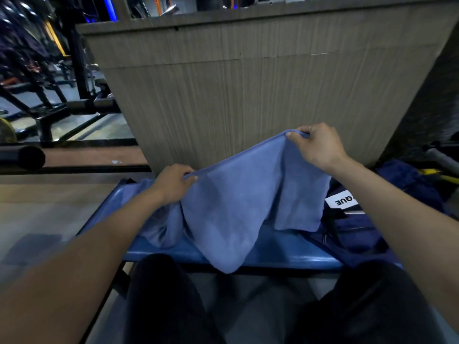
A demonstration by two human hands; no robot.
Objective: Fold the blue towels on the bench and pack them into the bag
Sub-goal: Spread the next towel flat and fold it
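Nearest the camera, the lowest fold of a soft light-blue cloth towel (236,214) hangs past the front edge of the glossy blue padded bench (285,252), probably because it is lifted by its top hem only. Above the bench, the left hand (173,182) pinches that hem between thumb and curled fingers while the right hand (318,145), higher and farther off, pinches another point of it, apparently to stretch the edge straight for a first fold. Just right lies the dark navy fabric bag (357,229) with a white label, near for packing.
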